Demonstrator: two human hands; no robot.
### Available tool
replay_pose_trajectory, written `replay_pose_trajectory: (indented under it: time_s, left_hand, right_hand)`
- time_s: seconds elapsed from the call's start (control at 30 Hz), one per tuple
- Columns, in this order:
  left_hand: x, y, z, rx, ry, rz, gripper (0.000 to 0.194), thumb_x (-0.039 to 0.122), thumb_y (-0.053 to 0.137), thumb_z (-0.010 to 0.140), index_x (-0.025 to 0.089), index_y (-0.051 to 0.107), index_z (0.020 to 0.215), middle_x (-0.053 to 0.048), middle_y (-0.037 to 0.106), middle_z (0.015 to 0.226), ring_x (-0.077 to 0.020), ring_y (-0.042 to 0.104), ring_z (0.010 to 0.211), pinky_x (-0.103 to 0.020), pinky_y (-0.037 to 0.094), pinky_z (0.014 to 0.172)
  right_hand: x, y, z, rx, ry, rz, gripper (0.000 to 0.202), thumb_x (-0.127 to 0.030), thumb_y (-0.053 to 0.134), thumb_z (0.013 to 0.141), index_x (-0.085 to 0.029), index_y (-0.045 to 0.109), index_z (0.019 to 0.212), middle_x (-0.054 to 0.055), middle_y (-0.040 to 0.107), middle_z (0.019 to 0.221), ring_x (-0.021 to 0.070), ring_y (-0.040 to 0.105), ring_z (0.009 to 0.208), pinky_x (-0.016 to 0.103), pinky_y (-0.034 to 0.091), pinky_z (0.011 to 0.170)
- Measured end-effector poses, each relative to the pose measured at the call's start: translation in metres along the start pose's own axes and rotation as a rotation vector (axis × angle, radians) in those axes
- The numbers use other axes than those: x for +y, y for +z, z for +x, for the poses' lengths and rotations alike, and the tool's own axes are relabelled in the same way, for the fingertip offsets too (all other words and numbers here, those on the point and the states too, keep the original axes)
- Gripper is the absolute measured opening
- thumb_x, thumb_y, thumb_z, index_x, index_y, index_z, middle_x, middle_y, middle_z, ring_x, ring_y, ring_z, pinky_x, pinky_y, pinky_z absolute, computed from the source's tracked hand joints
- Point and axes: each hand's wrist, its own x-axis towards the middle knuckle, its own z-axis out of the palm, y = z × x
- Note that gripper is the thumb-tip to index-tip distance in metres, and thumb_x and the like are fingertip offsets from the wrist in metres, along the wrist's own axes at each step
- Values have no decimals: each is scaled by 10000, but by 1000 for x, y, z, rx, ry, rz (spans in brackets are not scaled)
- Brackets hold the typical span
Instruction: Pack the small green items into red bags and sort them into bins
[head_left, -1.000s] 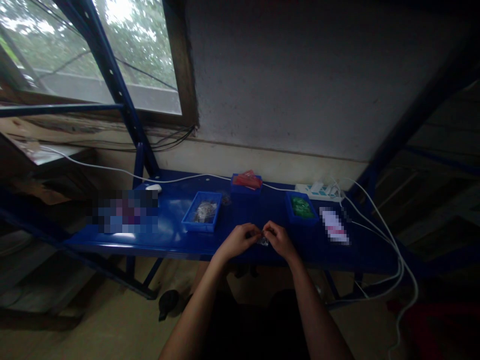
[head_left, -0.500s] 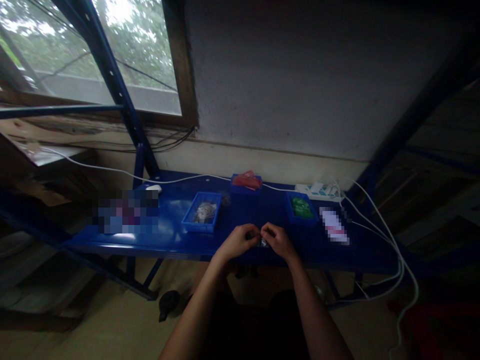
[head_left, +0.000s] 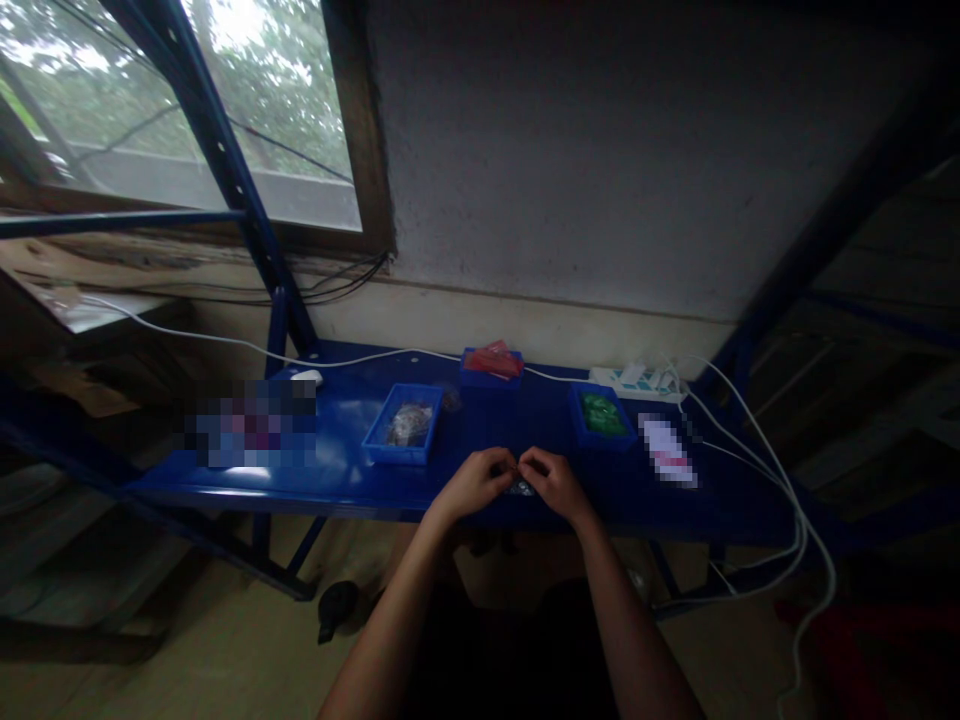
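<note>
Near the front edge of the blue table [head_left: 330, 480], my left hand [head_left: 484, 476] and my right hand [head_left: 550, 474] meet with curled fingers, their tips pinched close together. Between and just below them is a small clear, shiny packet [head_left: 521, 487], too small and dark to make out fully; both hands seem to grip its top. To the left stands a blue tray [head_left: 369, 446] with shiny clear packets [head_left: 409, 424] in it. To the right, another blue tray [head_left: 581, 432] holds green packets [head_left: 602, 413].
A blue box [head_left: 480, 377] with red plastic bags [head_left: 495, 358] stands at the back. Behind the right tray lies a white power strip [head_left: 637, 385] with cables [head_left: 795, 500] trailing off the table's right side. A blurred-out flat item [head_left: 666, 450] lies at right. Blue posts [head_left: 232, 180] flank the table.
My right hand has shifted very slightly left, closer to my left hand. The shiny packet beneath the fingers has moved a little left and shows slightly more. The trays have not moved.
</note>
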Motion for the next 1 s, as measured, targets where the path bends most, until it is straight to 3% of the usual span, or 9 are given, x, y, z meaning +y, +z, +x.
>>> replay_pose_trajectory:
  time_s: [0.27, 0.57, 1.0]
  left_hand:
    - [0, 0, 0, -7, -19, 22, 123, 186, 481, 756, 147, 589, 712, 21, 567, 662, -123, 513, 636, -208, 352, 587]
    - [1, -2, 0, -16, 9, -1, 243, 313, 469, 848, 141, 621, 770, 4, 600, 707, -133, 539, 675, -209, 385, 624]
    - [1, -1, 2, -20, 7, 25, 238, 230, 425, 829, 147, 578, 667, 4, 543, 687, -130, 511, 655, -228, 371, 631]
  right_hand:
    - [1, 2, 0, -33, -34, 7, 141, -243, 521, 785, -194, 592, 674, -2, 626, 693, 156, 558, 680, 259, 414, 688]
    - [-1, -2, -2, -5, -26, 53, 172, -285, 507, 814, -190, 599, 705, 2, 617, 706, 159, 560, 695, 258, 408, 682]
    - [-5, 1, -1, -35, -48, -18, 164, -233, 500, 807, -189, 587, 675, -9, 607, 661, 145, 546, 643, 247, 397, 649]
